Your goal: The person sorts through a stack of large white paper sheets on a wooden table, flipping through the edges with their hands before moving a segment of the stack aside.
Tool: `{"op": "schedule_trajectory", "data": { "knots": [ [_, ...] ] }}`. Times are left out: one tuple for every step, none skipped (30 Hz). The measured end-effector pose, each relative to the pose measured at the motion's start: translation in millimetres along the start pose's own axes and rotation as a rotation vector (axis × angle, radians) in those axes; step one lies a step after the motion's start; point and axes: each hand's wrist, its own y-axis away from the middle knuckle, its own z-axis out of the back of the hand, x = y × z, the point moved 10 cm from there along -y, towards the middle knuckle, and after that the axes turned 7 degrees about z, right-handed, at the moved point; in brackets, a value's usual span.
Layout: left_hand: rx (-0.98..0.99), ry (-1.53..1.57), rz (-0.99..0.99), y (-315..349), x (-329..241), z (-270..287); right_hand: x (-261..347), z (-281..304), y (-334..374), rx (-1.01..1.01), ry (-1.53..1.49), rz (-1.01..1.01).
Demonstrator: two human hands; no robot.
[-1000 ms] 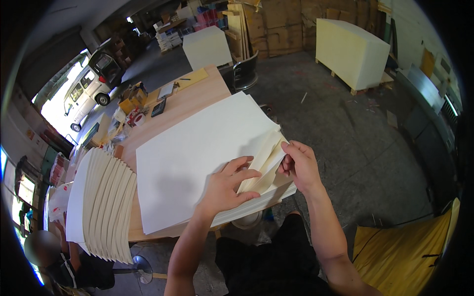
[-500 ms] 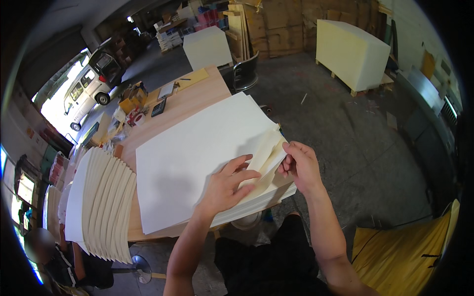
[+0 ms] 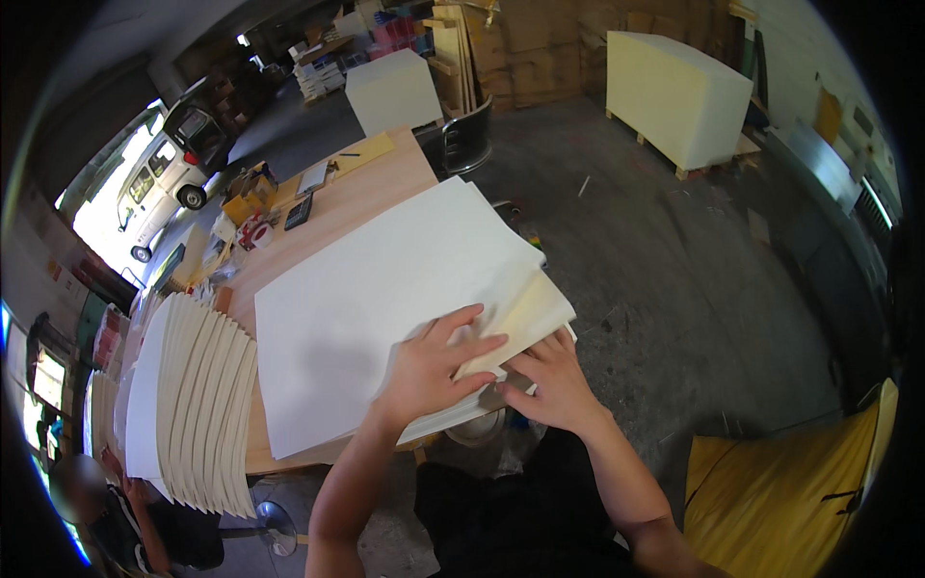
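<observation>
A large stack of white paper sheets (image 3: 366, 289) lies on the wooden table in front of me. At its near right corner the top paper is bent back into a cream-coloured flap (image 3: 525, 313). My left hand (image 3: 436, 368) rests on top with fingers spread, their tips at the edge of the flap. Lower down at the same corner, my right hand (image 3: 559, 383) lies back up, thumb and forefinger apart. Some of its fingertips are hidden beneath the flap. How many sheets are bent back I cannot tell.
Left of the stack stands a fanned pile of curved sheets (image 3: 198, 405). A calculator (image 3: 299, 212), a tape roll (image 3: 262, 234) and a small carton (image 3: 252, 197) sit along the table. A person (image 3: 145, 511) is at lower left. Wrapped pallet loads (image 3: 674, 101) and a chair (image 3: 467, 140) stand beyond.
My right hand has let go of the sheet edge it pinched and moved down and left, below the flap. The flap now lies flatter and wider. My left hand has barely shifted.
</observation>
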Motion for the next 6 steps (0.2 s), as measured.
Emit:
{"op": "schedule_trajectory", "data": {
  "knots": [
    [0.002, -0.148, -0.096, 0, -13, -3, -11, -7, 8, 0.027, -0.056, -0.061],
    [0.004, -0.160, -0.093, 0, -13, -4, -20, -13, 14, 0.052, -0.116, -0.110],
    [0.006, -0.171, -0.090, 0, -11, -7, -28, -19, 19, 0.078, -0.175, -0.160],
    [0.008, -0.182, -0.088, -1, -9, -11, -31, -21, 21, 0.098, -0.180, -0.174],
    [0.010, -0.168, -0.058, -3, -4, -13, -32, -23, 20, 0.116, -0.185, -0.184],
    [0.012, -0.154, -0.028, -5, 2, -16, -32, -25, 18, 0.135, -0.190, -0.195]
  ]
}}
